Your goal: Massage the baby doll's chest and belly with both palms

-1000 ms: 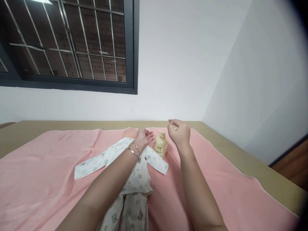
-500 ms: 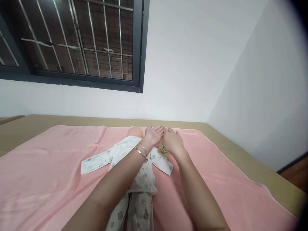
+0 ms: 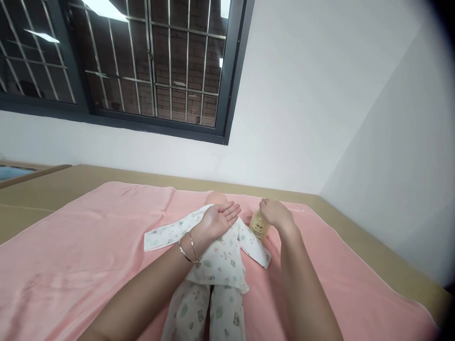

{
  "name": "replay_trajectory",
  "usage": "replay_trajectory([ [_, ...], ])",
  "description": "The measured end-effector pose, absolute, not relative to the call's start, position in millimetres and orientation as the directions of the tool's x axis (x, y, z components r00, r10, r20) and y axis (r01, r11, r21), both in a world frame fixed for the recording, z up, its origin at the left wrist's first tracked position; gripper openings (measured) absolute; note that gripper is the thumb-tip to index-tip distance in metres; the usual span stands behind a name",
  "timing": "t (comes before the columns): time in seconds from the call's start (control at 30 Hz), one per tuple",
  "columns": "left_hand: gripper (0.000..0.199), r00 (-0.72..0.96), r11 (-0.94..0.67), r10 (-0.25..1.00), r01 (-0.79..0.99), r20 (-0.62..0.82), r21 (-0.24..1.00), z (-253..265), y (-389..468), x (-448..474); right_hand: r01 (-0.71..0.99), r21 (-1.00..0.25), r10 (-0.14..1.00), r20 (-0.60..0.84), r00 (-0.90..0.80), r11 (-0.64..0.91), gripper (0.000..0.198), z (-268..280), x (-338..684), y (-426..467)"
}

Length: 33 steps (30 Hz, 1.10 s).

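Note:
My left hand [image 3: 221,219] is held palm up above the chest of a doll, its fingers stretched out and together, with nothing solid in the palm. The doll wears a white printed top [image 3: 223,260] and matching trousers [image 3: 227,308]; its head [image 3: 215,198] shows just beyond my hand. To the right, my right hand [image 3: 279,215] is closed over the top of a clear bottle [image 3: 259,225] of yellowish liquid with a face printed on it. The bottle's cap is hidden under my fingers. It is beside the doll's sleeve [image 3: 254,244].
A pink cloth [image 3: 320,265] lies under the doll on a tan padded surface [image 3: 341,213]. A white wall [image 3: 284,118] rises behind it, with a dark-framed, barred window [image 3: 159,71] at upper left. A wooden edge with something blue [image 3: 16,172] shows at far left.
My hands have drawn apart: the left came back over the doll's chest, the right moved to the right, uncovering more of the bottle. The view has shifted left.

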<state>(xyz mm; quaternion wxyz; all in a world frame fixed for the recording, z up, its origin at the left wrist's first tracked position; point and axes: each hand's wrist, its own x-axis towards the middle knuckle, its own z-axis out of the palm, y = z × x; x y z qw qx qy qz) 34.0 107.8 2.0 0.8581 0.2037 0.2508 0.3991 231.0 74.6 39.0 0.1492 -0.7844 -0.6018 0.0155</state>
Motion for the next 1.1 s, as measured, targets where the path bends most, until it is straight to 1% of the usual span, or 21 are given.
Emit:
replay_trajectory([
  [0.07, 0.060, 0.564, 0.594, 0.788, -0.589, -0.249, 0.547, 9.4, 100.4, 23.5, 0.928, -0.291, 0.953, 0.122, 0.276, -0.232, 0.040, 41.0, 236.7, 78.3],
  [0.13, 0.066, 0.586, 0.596, 0.781, -0.596, -0.216, 0.538, 17.0, 93.2, 13.1, 0.923, -0.305, 0.954, 0.110, 0.278, -0.234, 0.042, 40.7, 240.3, 81.0],
  [0.27, 0.077, 0.629, 0.603, 0.761, -0.597, -0.157, 0.529, 27.9, 86.1, -7.2, 0.918, -0.311, 0.949, 0.119, 0.293, -0.245, 0.041, 32.7, 238.2, 82.3],
  [0.4, 0.086, 0.616, 0.564, 0.783, -0.642, -0.088, 0.519, 32.5, 87.2, -22.8, 0.912, -0.308, 0.939, 0.124, 0.320, -0.270, 0.053, 19.0, 235.2, 82.4],
  [0.53, 0.097, 0.609, 0.538, 0.792, -0.671, -0.035, 0.510, 37.4, 83.1, -34.6, 0.909, -0.350, 0.948, 0.134, 0.287, -0.226, 0.060, 7.6, 238.9, 84.3],
  [0.6, 0.093, 0.614, 0.547, 0.788, -0.664, -0.047, 0.510, 42.4, 76.7, -39.2, 0.913, -0.351, 0.950, 0.151, 0.274, -0.208, 0.062, 7.9, 237.1, 81.6],
  [0.7, 0.074, 0.602, 0.557, 0.794, -0.661, -0.088, 0.502, 50.4, 64.0, -42.4, 0.899, -0.385, 0.915, 0.246, 0.319, -0.209, 0.065, 19.4, 219.5, 65.0],
  [0.73, 0.066, 0.591, 0.553, 0.800, -0.667, -0.097, 0.499, 52.5, 59.4, -42.1, 0.890, -0.425, 0.906, 0.291, 0.308, -0.166, 0.065, 25.0, 208.8, 55.9],
  [0.8, 0.047, 0.576, 0.544, 0.810, -0.673, -0.106, 0.501, 55.9, 50.2, -40.0, 0.861, -0.507, 0.904, 0.383, 0.188, 0.036, 0.060, 35.3, 181.6, 34.7],
  [0.87, 0.033, 0.584, 0.547, 0.806, -0.666, -0.102, 0.507, 60.0, 40.2, -37.2, 0.825, -0.515, 0.891, 0.453, 0.031, 0.233, 0.054, 41.1, 150.6, 13.8],
  [0.93, 0.027, 0.613, 0.557, 0.787, -0.655, -0.072, 0.510, 67.6, 28.2, -36.3, 0.811, -0.455, 0.850, 0.518, -0.095, 0.368, 0.055, 41.1, 121.6, -3.2],
  [0.97, 0.027, 0.631, 0.562, 0.774, -0.650, -0.048, 0.511, 72.9, 21.4, -37.3, 0.813, -0.401, 0.829, 0.532, -0.169, 0.423, 0.057, 39.5, 109.1, -10.0],
  [1.03, 0.034, 0.672, 0.574, 0.740, -0.634, 0.002, 0.519, 84.3, 6.6, -41.8, 0.809, -0.276, 0.767, 0.567, -0.300, 0.520, 0.063, 34.9, 89.4, -21.5],
  [1.1, 0.043, 0.700, 0.581, 0.714, -0.615, 0.030, 0.533, 92.5, -8.1, -47.4, 0.786, -0.173, 0.682, 0.628, -0.375, 0.593, 0.073, 30.3, 76.4, -31.8],
])
